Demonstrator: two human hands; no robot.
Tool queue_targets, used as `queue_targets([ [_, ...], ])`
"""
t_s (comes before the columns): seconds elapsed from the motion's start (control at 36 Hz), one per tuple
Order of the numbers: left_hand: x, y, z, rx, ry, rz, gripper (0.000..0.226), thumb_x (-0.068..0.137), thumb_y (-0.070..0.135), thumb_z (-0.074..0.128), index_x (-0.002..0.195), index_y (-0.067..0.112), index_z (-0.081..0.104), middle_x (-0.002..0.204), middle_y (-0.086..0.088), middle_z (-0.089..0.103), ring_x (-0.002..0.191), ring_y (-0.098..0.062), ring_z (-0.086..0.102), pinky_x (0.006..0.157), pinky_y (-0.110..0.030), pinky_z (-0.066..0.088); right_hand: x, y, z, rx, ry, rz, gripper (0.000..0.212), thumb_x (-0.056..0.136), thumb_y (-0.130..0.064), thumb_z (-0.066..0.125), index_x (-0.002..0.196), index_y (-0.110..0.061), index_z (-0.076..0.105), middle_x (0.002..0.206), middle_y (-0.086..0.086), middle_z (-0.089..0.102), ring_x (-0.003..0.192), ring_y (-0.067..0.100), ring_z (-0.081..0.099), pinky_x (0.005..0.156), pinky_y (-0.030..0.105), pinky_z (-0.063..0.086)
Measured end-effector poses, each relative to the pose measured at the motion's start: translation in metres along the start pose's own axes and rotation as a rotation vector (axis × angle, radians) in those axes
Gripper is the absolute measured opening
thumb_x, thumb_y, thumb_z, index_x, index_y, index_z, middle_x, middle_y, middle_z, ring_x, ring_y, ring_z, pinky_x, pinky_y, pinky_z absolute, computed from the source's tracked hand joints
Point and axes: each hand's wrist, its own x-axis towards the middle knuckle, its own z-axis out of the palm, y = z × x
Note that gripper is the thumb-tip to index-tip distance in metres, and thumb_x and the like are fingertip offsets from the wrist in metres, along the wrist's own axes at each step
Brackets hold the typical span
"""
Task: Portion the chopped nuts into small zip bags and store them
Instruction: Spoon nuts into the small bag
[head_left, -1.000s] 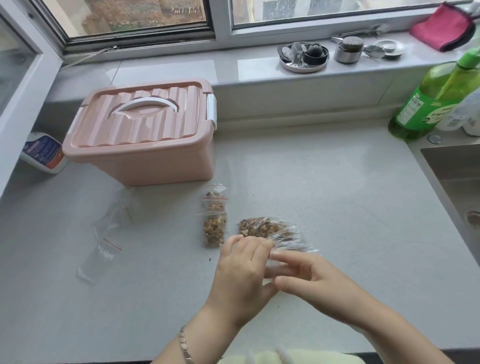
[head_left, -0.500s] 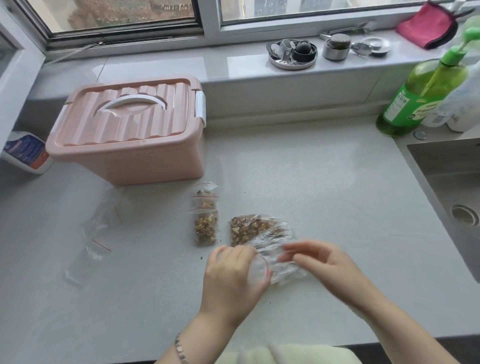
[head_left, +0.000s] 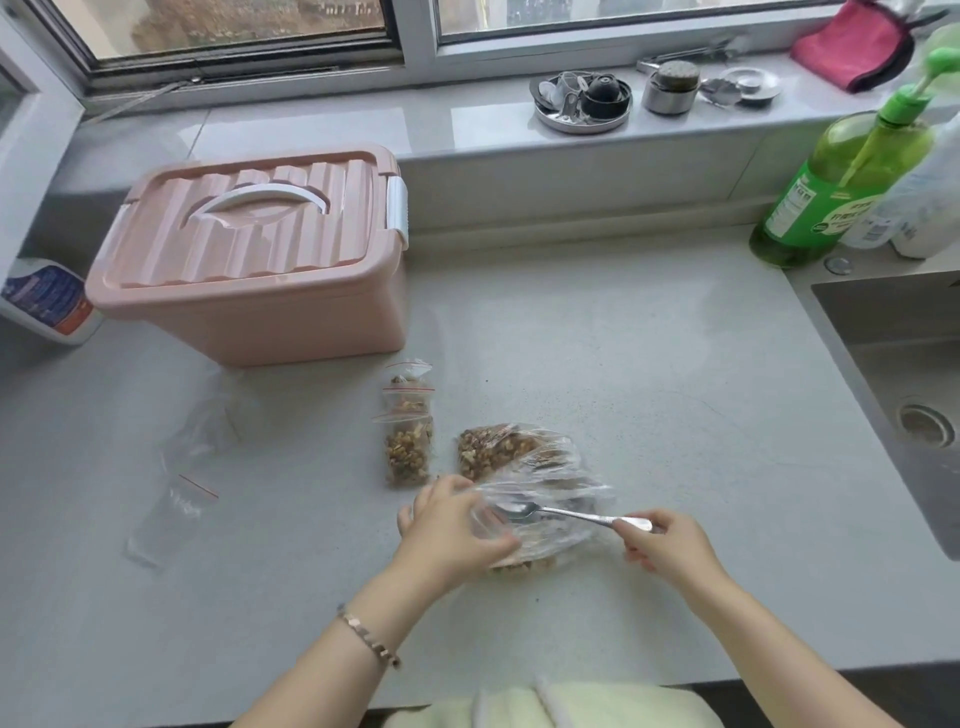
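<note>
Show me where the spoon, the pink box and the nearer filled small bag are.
spoon (head_left: 571, 514): head view, middle of the handle.
pink box (head_left: 249, 254): head view, ribbed top of the lid.
small bag (head_left: 408, 449): head view, the nuts showing through its plastic.

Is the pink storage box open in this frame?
No, the ribbed lid sits closed on the pink storage box, with its white handle lying flat in the lid's recess.
</note>
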Motion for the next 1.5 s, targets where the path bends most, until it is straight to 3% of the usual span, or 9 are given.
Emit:
queue_targets([
  [0.22, 0.019, 0.011, -0.023, -0.314, 0.084, 0.019, 0.023, 0.078, 0.042, 0.068, 0.082, 0.022, 0.059, 0.101, 0.007, 0.049, 0.09, -0.001, 0.049, 0.071, -0.02, 0.035, -0.02, -0.041, 0.002, -0.033, -0.004, -0.322, 0.016, 0.088, -0.01, 0.053, 0.074, -0.009, 0.045, 0.054, 0.001, 0.051, 0.049, 0.012, 0.045, 0.054, 0.023, 0.037],
  [0.39, 0.027, 0.012, -0.033, -0.386, 0.158, 0.025, 0.031, 0.079, 0.042, 0.067, 0.092, 0.015, 0.061, 0.106, 0.004, 0.048, 0.081, 0.006, 0.045, 0.064, -0.001, 0.03, -0.029, -0.059, 0.013, -0.389, -0.02, -0.667, 0.012, 0.089, -0.016, 0.05, 0.081, -0.025, 0.048, 0.051, -0.005, 0.049, 0.046, 0.01, 0.041, 0.048, 0.023, 0.029],
  [0.53, 0.028, 0.01, -0.032, -0.389, 0.164, 0.028, 0.027, 0.08, 0.04, 0.067, 0.093, 0.017, 0.059, 0.108, 0.004, 0.046, 0.078, 0.013, 0.044, 0.063, 0.006, 0.029, -0.027, -0.064, 0.024, -0.286, -0.068, -0.674, 0.026, 0.089, -0.013, 0.055, 0.076, -0.036, 0.058, 0.052, -0.011, 0.051, 0.06, 0.021, 0.059, 0.058, 0.033, 0.045],
  [0.78, 0.029, 0.007, -0.032, -0.477, 0.25, 0.035, 0.019, 0.082, 0.037, 0.065, 0.084, 0.022, 0.054, 0.105, 0.006, 0.044, 0.082, 0.01, 0.045, 0.063, -0.012, 0.029, -0.035, -0.06, 0.0, -0.257, 0.058, -0.922, 0.026, 0.091, -0.033, 0.052, 0.098, -0.015, 0.069, 0.08, -0.026, 0.057, 0.078, -0.014, 0.056, 0.069, 0.002, 0.039],
  [0.94, 0.031, 0.008, -0.032, -0.463, 0.248, 0.05, 0.031, 0.082, 0.041, 0.063, 0.097, 0.015, 0.057, 0.108, 0.006, 0.044, 0.085, 0.001, 0.047, 0.068, -0.015, 0.031, -0.031, -0.052, -0.021, -0.28, 0.194, -1.092, 0.039, 0.096, -0.048, 0.033, 0.105, -0.021, 0.061, 0.083, -0.02, 0.052, 0.076, -0.009, 0.052, 0.065, 0.01, 0.043],
  [1.11, 0.027, 0.009, -0.027, -0.413, 0.192, 0.084, 0.041, 0.082, 0.047, 0.061, 0.105, 0.014, 0.056, 0.112, 0.007, 0.041, 0.087, 0.004, 0.046, 0.065, -0.006, 0.031, -0.019, -0.036, -0.009, -0.326, 0.212, -1.044, 0.055, 0.096, -0.048, 0.031, 0.103, -0.007, 0.067, 0.085, -0.014, 0.054, 0.076, -0.002, 0.05, 0.071, 0.002, 0.039],
  [1.22, 0.024, 0.008, -0.025, -0.389, 0.163, 0.087, 0.043, 0.083, 0.048, 0.06, 0.109, 0.014, 0.055, 0.114, 0.007, 0.039, 0.092, -0.002, 0.048, 0.067, -0.007, 0.032, -0.018, -0.027, -0.008, -0.255, 0.202, -0.91, 0.016, 0.092, -0.026, 0.05, 0.099, -0.026, 0.064, 0.076, -0.024, 0.058, 0.073, 0.002, 0.057, 0.066, 0.008, 0.042],
  [1.33, 0.024, 0.007, -0.023, -0.385, 0.15, 0.084, 0.049, 0.083, 0.049, 0.059, 0.114, 0.012, 0.052, 0.118, 0.007, 0.036, 0.098, -0.003, 0.046, 0.072, -0.015, 0.033, -0.027, -0.023, -0.01, -0.145, 0.126, -0.803, 0.033, 0.09, -0.017, 0.056, 0.085, -0.048, 0.064, 0.086, -0.021, 0.063, 0.072, 0.005, 0.061, 0.064, 0.011, 0.045],
  [1.5, 0.02, 0.005, -0.021, -0.377, 0.149, 0.087, 0.05, 0.082, 0.049, 0.059, 0.117, 0.013, 0.051, 0.119, 0.009, 0.036, 0.096, 0.001, 0.046, 0.076, -0.013, 0.033, -0.031, -0.018, -0.017, 0.021, 0.235, -0.628, 0.028, 0.092, -0.006, 0.051, 0.087, -0.03, 0.064, 0.07, -0.001, 0.065, 0.072, 0.013, 0.06, 0.064, 0.02, 0.048],
])
